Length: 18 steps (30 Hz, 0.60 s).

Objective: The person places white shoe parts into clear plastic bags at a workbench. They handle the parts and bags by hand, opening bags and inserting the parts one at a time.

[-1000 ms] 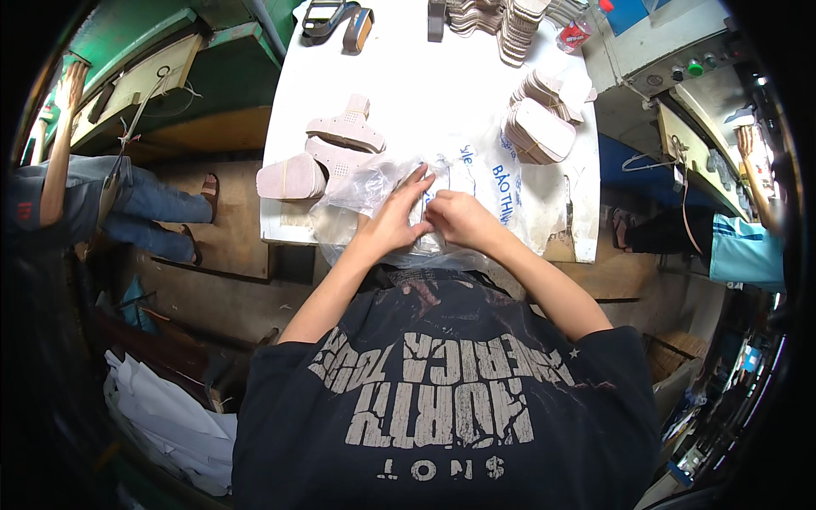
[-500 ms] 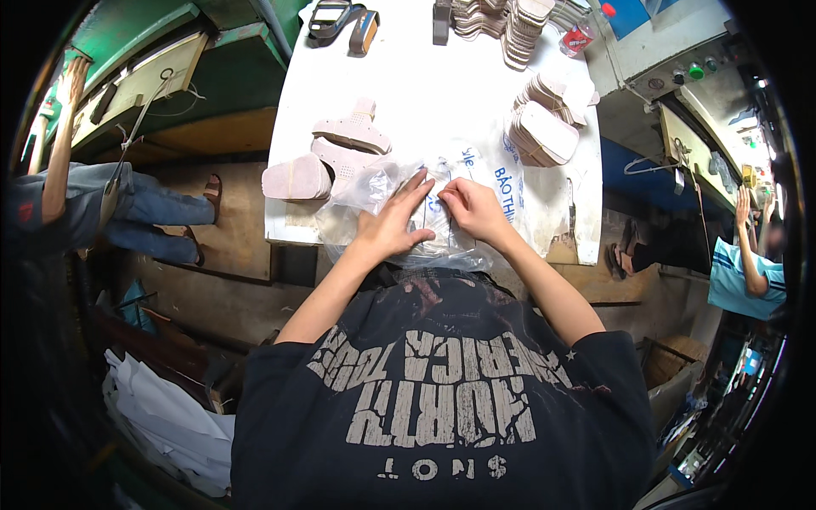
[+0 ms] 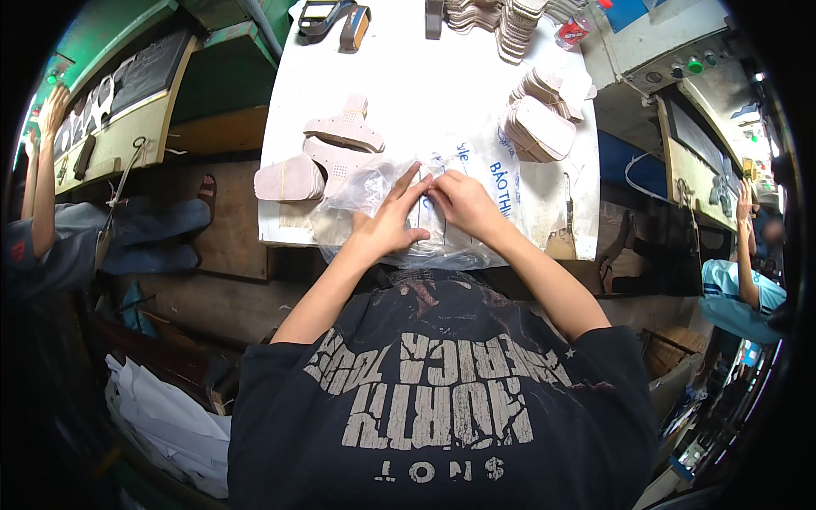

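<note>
A clear plastic bag [image 3: 357, 197] with blue marker writing lies spread at the near edge of the white table [image 3: 399, 93]. My left hand [image 3: 393, 219] rests on the bag, fingers stretched and thumb apart. Close beside its fingertips, my right hand [image 3: 466, 204] is closed in a pinch over the plastic. Whatever lies between those fingers is hidden. To the left of the bag sit a banded stack of pale, rounded flat pieces [image 3: 289, 178] and T-shaped perforated pieces [image 3: 347, 132]. Another banded stack of pale pieces [image 3: 537, 127] stands right of it.
More stacked pale pieces [image 3: 518, 25] and a red-labelled bottle [image 3: 573, 32] stand at the far right. Two dark tool-like objects [image 3: 336, 24] lie far left. A thin blade-like tool [image 3: 569, 204] lies by the right edge. Co-workers stand at benches on both sides.
My right hand has shifted slightly up and left, closer to my left fingertips. My left hand stays on the bag. The whole view has moved a little, and the left co-worker's arms have moved.
</note>
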Motion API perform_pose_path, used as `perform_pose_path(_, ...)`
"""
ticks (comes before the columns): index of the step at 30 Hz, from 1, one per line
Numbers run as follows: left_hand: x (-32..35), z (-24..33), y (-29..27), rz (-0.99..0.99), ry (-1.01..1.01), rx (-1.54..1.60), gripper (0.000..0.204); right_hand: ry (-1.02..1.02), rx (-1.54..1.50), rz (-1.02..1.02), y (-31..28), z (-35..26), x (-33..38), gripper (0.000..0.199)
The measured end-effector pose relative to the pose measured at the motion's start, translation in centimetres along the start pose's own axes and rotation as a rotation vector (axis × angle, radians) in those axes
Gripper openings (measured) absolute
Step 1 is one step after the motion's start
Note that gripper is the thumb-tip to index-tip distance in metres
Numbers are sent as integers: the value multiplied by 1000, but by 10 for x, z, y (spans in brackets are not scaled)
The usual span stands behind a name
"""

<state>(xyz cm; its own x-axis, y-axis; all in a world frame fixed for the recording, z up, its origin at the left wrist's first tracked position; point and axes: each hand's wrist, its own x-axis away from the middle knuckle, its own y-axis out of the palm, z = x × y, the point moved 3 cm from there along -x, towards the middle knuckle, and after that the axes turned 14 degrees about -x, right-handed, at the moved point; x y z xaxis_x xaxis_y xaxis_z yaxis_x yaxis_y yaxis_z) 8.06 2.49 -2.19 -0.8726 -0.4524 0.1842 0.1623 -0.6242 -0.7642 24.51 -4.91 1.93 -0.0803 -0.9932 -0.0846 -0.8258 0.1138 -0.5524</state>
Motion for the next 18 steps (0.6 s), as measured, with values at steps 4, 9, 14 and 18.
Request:
perform_pose_path(4, 0, -3, 1, -38, -19, 58, 107, 0, 31, -318, 10, -2, -1, 9)
perform_pose_path(9, -1, -6, -2, 16, 11, 24, 104, -34, 20, -78, 2, 0, -7, 9)
perform_pose_path(14, -2, -11, -4, -70, -27, 24, 105, 10, -4, -454, 12, 6, -9, 12)
perform_pose_path(18, -5, -14, -6, -46, -2, 0, 107, 7, 10, -173, 8, 8, -13, 12)
